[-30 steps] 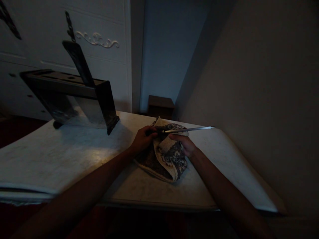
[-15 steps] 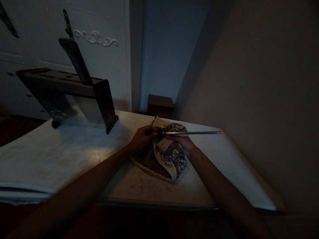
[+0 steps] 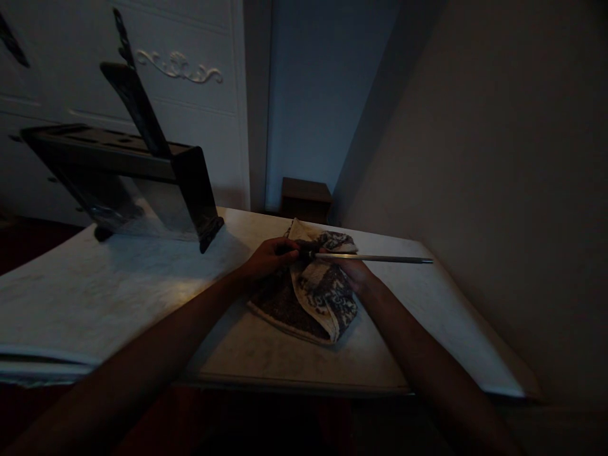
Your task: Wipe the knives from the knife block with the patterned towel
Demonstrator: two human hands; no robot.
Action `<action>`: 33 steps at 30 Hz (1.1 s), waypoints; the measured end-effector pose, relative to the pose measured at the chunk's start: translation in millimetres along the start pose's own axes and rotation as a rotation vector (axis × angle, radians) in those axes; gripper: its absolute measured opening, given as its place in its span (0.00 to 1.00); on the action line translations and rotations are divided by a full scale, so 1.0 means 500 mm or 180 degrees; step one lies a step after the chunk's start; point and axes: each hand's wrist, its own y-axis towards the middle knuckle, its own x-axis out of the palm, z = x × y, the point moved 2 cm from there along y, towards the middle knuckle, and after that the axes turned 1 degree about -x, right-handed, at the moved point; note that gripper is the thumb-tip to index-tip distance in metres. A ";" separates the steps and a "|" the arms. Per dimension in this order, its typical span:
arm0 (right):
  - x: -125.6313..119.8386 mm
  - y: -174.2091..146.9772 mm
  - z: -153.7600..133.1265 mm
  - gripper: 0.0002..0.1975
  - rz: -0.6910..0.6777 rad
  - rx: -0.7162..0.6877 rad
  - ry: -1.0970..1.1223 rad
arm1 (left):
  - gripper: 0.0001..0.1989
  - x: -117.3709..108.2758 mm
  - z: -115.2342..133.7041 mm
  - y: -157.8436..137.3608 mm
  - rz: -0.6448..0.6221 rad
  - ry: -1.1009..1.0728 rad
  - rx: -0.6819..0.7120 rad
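My left hand [image 3: 272,258] is closed around the dark handle of a honing steel [image 3: 380,258]. Its thin metal rod points to the right, tipped slightly down at the far end. Just under the rod, close to the handle, my right hand [image 3: 354,271] is closed on a patterned brown and cream cloth [image 3: 327,301]; most of its fingers are hidden by the cloth and rod. The cloth hangs in folds below both hands, over the table.
A knife block [image 3: 190,183] with clear sides stands on the pale table [image 3: 118,285] at the left, a black-handled knife [image 3: 137,111] upright in it. Behind are a white cabinet [image 3: 190,126] and a small brown box-like piece [image 3: 306,197]. A wall [image 3: 498,158] borders the right side.
The rod's tip has dropped a little and shifted right. My left hand keeps its hold on the handle. The whole view has shifted slightly.
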 end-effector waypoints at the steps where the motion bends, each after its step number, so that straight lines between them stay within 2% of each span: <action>1: 0.000 0.001 0.000 0.19 -0.0068 0.0011 0.0032 | 0.24 0.000 0.000 0.000 -0.0003 -0.0006 -0.0027; 5: 0.011 -0.006 -0.005 0.17 -0.0268 0.0025 0.0097 | 0.24 0.002 0.004 0.000 -0.0034 -0.0021 -0.0109; 11: 0.036 -0.026 -0.019 0.18 -0.0004 -0.0172 0.0287 | 0.25 0.008 0.005 0.002 -0.0016 -0.0052 -0.0173; 17: 0.049 -0.029 -0.019 0.10 -0.0086 0.0074 0.0180 | 0.28 0.008 0.003 -0.001 0.0097 -0.0283 -0.0257; 21: 0.036 -0.026 -0.016 0.08 -0.0092 -0.0049 0.0076 | 0.28 0.006 0.000 -0.002 0.0135 -0.0541 -0.0273; 25: 0.031 -0.032 -0.012 0.10 -0.0047 -0.0086 -0.0107 | 0.30 0.005 -0.002 0.000 0.0232 -0.0743 -0.0294; 29: 0.043 -0.038 -0.007 0.19 0.0021 -0.0159 -0.0151 | 0.32 0.008 0.002 0.000 0.0269 -0.0825 -0.0372; 33: 0.045 -0.035 -0.004 0.24 0.0266 -0.0109 -0.0177 | 0.31 0.007 0.005 -0.001 0.0226 -0.0583 -0.0271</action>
